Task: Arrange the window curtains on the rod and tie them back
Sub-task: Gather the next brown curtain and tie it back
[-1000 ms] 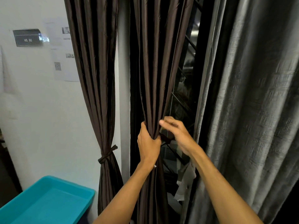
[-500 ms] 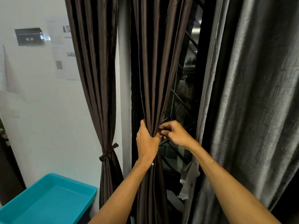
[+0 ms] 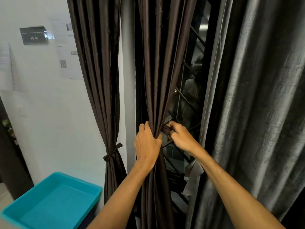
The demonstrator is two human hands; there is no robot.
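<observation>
A brown curtain (image 3: 158,71) hung at the centre, its top and hem cut off by the frame's edges. Far to its left and low down, a teal tray (image 3: 72,178) was cropped at the corner. Above the tray, a dark sign (image 3: 33,36) and blurred papers (image 3: 69,63) on the white wall could not be read. Just left of the brown curtain hung a tied curtain (image 3: 102,80), cinched by a knotted band (image 3: 112,152) slightly below the height of the hands.

The left hand (image 3: 146,146) reached up from below and gripped the brown curtain's gathered folds. Its back faced the camera and its fingertips were hidden in the cloth. A dark tie (image 3: 165,130) stuck out from the curtain's right side; how far it ran round the back was hidden. The right hand (image 3: 181,139) gripped that tie in a curled fist, its forearm angling in from the lower right.

Right of the brown curtain, a window (image 3: 189,100) showed dark glass, diagonal bars and dim reflections. Furthest right hung a grey curtain (image 3: 264,113), cropped at the edge.
</observation>
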